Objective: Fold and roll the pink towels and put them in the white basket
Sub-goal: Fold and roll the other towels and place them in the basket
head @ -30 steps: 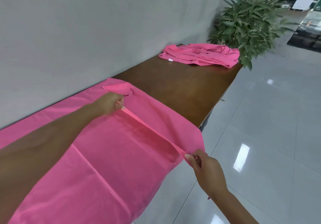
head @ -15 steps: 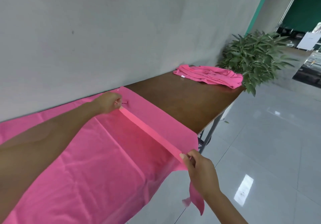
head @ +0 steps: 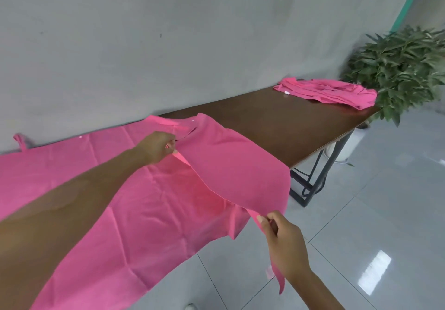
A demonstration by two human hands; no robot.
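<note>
2 hands lift one end of a pink towel off the brown table.

The left hand (head: pixel 157 146) pinches the towel (head: pixel 134 204) edge between thumb and fingers near the wall; the right hand (head: pixel 285 244) pinches the same edge out over the floor, a strip dangling below its fingers. Between them the end arches up; the rest lies flat on the table (head: pixel 284 127). Well beyond the fingers lies a pile of pink towels (head: pixel 330 90), beside a potted plant (head: pixel 404 66).

Institutional or office-type lobby interior: glossy grey floor tiles (head: pixel 397 213) at 4 o'clock, plain grey wall (head: pixel 168 33) at 12 o'clock, metal-legged brown folding table (head: pixel 289 127), potted plant (head: pixel 404 69) at 2 o'clock.
</note>
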